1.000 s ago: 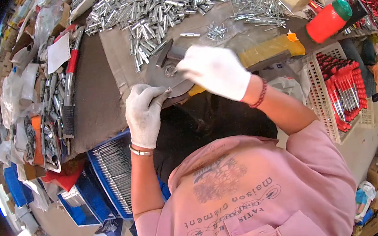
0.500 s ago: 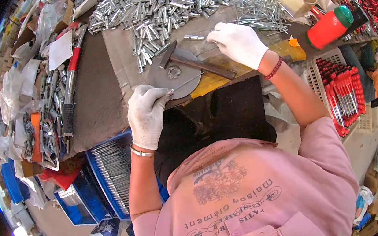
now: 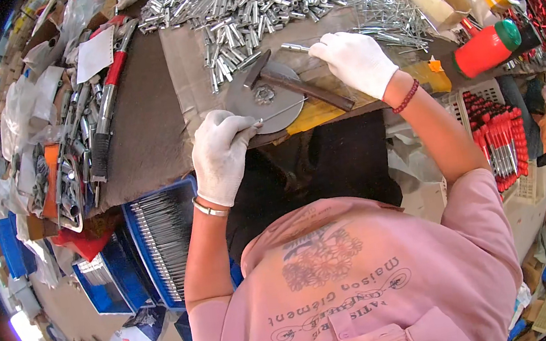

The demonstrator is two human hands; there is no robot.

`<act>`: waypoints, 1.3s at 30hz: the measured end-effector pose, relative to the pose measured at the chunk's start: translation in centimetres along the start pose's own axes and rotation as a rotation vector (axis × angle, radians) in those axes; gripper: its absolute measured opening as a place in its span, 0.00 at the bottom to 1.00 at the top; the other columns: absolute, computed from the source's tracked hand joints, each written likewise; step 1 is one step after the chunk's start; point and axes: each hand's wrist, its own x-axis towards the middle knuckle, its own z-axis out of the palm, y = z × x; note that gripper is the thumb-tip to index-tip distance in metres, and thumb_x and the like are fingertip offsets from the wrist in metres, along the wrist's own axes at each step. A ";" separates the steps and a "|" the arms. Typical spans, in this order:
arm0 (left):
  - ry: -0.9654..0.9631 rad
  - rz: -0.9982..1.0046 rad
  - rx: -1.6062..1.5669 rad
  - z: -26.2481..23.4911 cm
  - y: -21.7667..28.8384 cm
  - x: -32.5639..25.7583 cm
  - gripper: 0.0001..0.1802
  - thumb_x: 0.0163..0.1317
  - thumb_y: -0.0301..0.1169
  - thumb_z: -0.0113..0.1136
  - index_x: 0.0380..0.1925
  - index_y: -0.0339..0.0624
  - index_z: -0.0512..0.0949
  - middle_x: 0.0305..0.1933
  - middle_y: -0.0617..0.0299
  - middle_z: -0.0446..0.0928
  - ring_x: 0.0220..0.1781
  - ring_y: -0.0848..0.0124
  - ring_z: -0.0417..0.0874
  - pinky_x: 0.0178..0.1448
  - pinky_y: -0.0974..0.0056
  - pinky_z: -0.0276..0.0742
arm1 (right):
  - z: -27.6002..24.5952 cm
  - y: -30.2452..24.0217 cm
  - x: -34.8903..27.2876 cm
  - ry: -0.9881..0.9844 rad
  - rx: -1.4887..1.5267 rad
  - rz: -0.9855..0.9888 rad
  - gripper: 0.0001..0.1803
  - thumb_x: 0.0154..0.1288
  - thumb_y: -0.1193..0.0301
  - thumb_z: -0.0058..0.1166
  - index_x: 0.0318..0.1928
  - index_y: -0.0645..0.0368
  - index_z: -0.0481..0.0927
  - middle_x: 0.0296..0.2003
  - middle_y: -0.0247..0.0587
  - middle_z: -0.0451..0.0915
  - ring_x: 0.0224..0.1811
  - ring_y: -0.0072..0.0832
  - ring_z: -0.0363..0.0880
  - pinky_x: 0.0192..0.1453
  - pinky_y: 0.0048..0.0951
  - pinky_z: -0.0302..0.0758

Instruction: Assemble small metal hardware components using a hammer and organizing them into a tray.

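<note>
At the bench edge: a round grey metal disc lies flat on the brown work mat, a dark hammer resting across it.
Left hand: white-gloved, at the disc's 7 o'clock, fingers pinched together on a thin metal pin that lies over the disc.
Right hand: white-gloved, at the disc's 2 o'clock, fingertips closed on a short silver tube near the hammer's head.
Supply: a heap of silver tubes at 12 o'clock, loose pins at 1 o'clock.
Doing it well, as I judge: hold the pin steady and level on the disc, line the tube up with its tip before sliding it on, and keep fingers off the hammer's striking spot.
</note>
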 end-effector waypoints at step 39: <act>-0.011 0.011 -0.009 0.4 -1.6 0.1 0.06 0.54 0.26 0.76 0.31 0.44 0.87 0.34 0.56 0.80 0.40 0.51 0.84 0.43 0.51 0.79 | -3.0 -8.8 -0.1 0.037 0.254 0.261 0.25 0.64 0.75 0.64 0.62 0.52 0.81 0.43 0.46 0.84 0.45 0.49 0.85 0.52 0.44 0.82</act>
